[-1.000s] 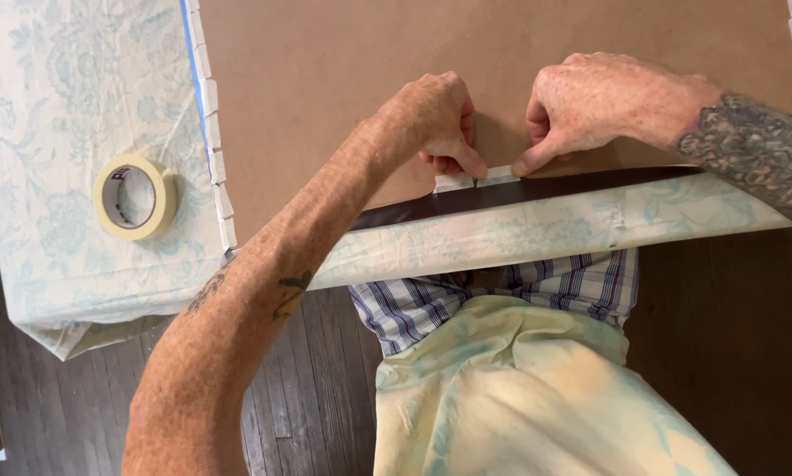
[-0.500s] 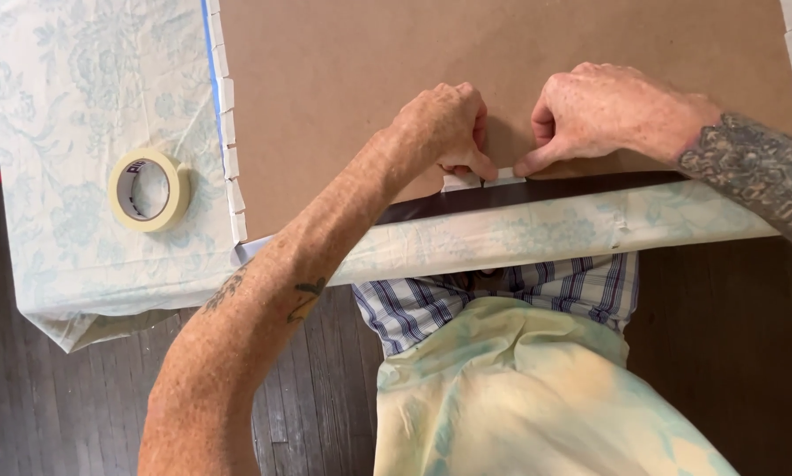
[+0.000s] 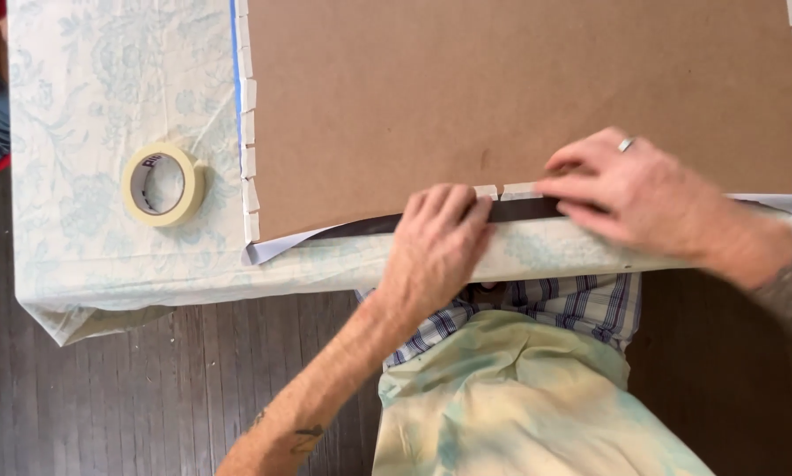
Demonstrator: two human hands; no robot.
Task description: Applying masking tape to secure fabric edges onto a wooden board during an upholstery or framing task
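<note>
Left hand (image 3: 436, 242) and right hand (image 3: 629, 189) now flattened, gripping nothing, no longer pinching, pressing tape strips (image 3: 500, 190) onto brown board's (image 3: 519, 88) near edge; piece apparently stuck. Tape roll (image 3: 162, 183) idle on tablecloth (image 3: 88, 106), well left.

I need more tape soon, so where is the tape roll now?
In the head view, the tape roll lies flat on the patterned cloth, left of the brown board and well left of both hands.
</note>
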